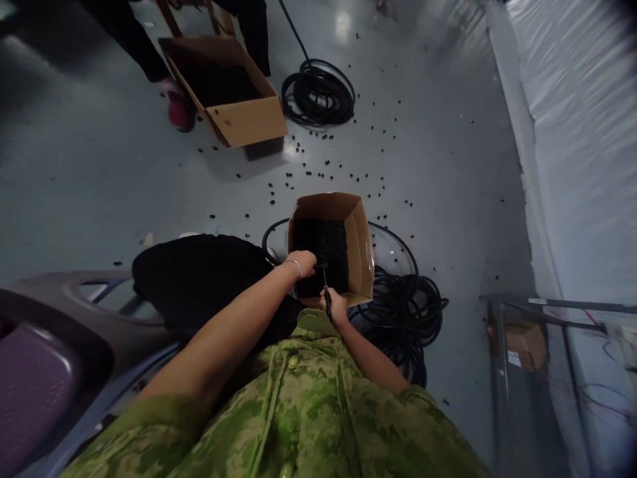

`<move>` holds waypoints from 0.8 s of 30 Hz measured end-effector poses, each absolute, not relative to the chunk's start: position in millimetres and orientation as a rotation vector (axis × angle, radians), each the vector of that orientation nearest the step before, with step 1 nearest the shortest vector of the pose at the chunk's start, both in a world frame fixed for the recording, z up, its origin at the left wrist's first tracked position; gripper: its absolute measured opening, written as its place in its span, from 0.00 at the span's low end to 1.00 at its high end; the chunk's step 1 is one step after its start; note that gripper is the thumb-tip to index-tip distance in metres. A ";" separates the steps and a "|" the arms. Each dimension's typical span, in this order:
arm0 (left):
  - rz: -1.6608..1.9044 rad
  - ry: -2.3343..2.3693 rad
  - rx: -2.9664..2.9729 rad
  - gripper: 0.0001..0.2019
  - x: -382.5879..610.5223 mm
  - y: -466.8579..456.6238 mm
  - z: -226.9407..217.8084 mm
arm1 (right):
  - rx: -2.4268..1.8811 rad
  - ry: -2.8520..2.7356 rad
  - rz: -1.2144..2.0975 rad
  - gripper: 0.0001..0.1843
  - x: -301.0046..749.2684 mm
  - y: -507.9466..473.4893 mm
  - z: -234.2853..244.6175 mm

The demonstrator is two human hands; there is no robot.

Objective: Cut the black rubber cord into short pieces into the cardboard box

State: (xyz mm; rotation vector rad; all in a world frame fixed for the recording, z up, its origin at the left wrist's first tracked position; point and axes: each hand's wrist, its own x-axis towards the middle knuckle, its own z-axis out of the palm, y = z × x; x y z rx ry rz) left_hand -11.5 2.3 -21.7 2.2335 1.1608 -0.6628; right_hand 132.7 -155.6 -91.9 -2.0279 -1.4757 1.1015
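At far left stands a purple-and-grey moulded plastic chair (34, 398). Further right and beyond, a co-worker's red shoe (180, 114) rests just beside a large open brown cardboard carton (249, 123), dark within. My left hand (302, 261), a thin pale bangle at its wrist, is curled tight over a smaller open brown cardboard box (359, 249) and appears to pinch a short dark end (321, 266), probably of tubing. Beyond the box, a neat round coil of slim black tubing (318, 93) lies on the smooth grey floor (448, 199), among scattered small black bits (308, 174). Inside the box, a layer of small black pieces (334, 242) hides the bottom; its depth I cannot judge, but I count this portion as done. My right hand (338, 309) is wrapped around a slender black-handled tool (327, 299), its metal tip near the dark end; whether its blades are parted I cannot tell. Rightmost, a loose heap of looped black tubing (413, 312) lies beside the box in long lengths; from this and the coil, I judge that much is left.
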 end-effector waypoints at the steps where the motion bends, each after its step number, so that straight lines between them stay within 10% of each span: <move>1: -0.665 1.163 2.236 0.13 -11.7 2.3 -22.0 | -2.033 -1.476 1.090 0.12 132.4 -155.9 -92.9; 24: -0.628 1.157 2.206 0.14 -8.6 -1.8 -15.1 | -1.991 -1.388 1.271 0.18 143.6 -155.2 -75.1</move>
